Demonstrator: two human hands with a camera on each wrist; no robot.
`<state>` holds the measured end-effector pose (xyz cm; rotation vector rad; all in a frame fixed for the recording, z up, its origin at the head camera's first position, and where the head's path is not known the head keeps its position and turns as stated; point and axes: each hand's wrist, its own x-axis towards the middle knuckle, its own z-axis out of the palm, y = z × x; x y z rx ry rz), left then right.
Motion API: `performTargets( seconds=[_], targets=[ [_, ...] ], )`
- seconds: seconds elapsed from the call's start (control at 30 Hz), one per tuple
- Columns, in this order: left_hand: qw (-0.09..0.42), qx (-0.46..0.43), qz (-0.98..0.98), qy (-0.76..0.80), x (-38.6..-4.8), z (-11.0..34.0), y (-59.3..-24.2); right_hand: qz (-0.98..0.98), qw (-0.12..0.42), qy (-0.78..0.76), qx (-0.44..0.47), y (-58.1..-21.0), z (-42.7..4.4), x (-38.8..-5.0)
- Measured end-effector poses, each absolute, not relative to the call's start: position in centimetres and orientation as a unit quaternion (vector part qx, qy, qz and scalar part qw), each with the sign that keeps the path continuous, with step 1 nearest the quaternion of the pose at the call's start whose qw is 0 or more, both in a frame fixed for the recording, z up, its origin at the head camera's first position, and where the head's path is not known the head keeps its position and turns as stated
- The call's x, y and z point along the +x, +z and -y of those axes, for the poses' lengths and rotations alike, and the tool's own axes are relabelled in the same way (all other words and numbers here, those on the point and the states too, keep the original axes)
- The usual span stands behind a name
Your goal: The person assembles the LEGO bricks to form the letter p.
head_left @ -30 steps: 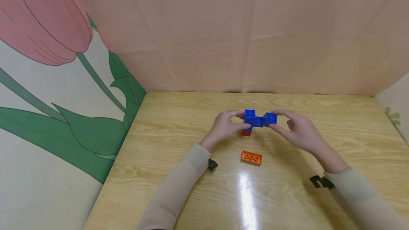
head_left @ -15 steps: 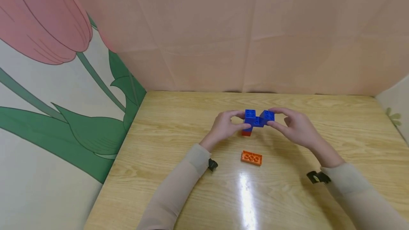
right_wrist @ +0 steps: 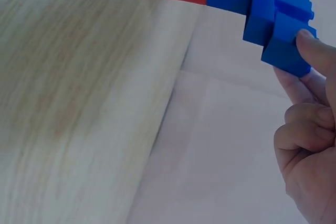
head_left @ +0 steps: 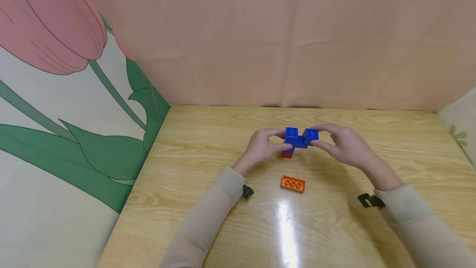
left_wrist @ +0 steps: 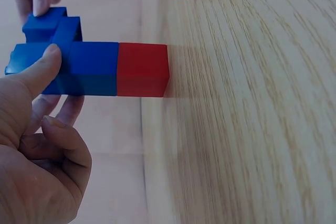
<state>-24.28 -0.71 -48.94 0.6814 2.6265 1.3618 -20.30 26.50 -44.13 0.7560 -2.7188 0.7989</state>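
A stack of toy building bricks stands on the wooden table, with a red brick [left_wrist: 143, 70] at its base and blue bricks [head_left: 291, 135] above. From its side a lower blue brick [head_left: 299, 141] juts out to the right. My left hand [head_left: 262, 146] holds the stack, thumb on the near face and fingers behind. Between thumb and fingers, my right hand [head_left: 347, 146] pinches another blue brick [right_wrist: 289, 45] at the jutting brick's outer end. That pinched brick looks slightly skewed in the right wrist view; whether its studs are fully joined I cannot tell.
An orange brick [head_left: 292, 184] lies studs-down on the table [head_left: 208, 135], nearer than the stack. A pink cloth [head_left: 238, 53] hangs along the table's far edge. To the left is a tulip-patterned panel [head_left: 44, 177].
My right hand has shifted slightly left with its blue brick, closer to the stack, and is almost still over the last half second. The left hand stays in place.
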Motion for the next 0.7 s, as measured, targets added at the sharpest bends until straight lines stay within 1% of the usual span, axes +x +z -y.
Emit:
performTargets(
  seconds=[0.23,0.43,0.5,0.7],
  targets=[
    [0.05,0.22,-0.867,0.445,-24.18,0.57,-48.76,0.922,0.111,0.243,0.281,-43.46,-26.12,-20.21],
    [0.051,0.219,-0.867,0.445,-24.14,0.63,-48.74,0.92,0.12,0.239,0.285,-43.76,-26.17,-20.23],
    [0.051,0.218,-0.866,0.447,-24.14,0.63,-48.74,0.924,0.115,0.241,0.275,-43.87,-26.19,-20.22],
    [0.051,0.214,-0.867,0.447,-24.16,0.52,-48.79,0.933,0.071,0.275,0.223,-44.3,-26.37,-19.62]
  ],
)
